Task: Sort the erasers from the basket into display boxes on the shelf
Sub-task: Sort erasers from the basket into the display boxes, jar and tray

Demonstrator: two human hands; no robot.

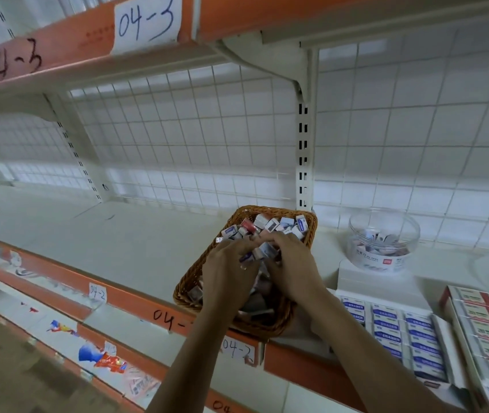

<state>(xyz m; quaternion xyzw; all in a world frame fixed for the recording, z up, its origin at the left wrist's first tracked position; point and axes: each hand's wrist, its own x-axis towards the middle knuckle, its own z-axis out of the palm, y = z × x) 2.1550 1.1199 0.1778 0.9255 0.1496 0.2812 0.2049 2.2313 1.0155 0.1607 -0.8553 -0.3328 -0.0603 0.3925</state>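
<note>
Several erasers (265, 251) were gripped between the curled fingers (277, 240) of the left hand (227, 271) and right hand (292, 265), just above the heap in the basket (184, 297).

"04-3" on upper label (147, 22), "04-2" on lower tag (97, 292), "ERASER" on boxed erasers (390, 338)

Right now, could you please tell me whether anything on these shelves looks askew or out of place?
The brown woven wicker basket of small boxed erasers sits angled to the white shelf, its near corner seemingly overhanging the orange front strip. Red and blue wrappers lie loose on the shelf below.
</note>
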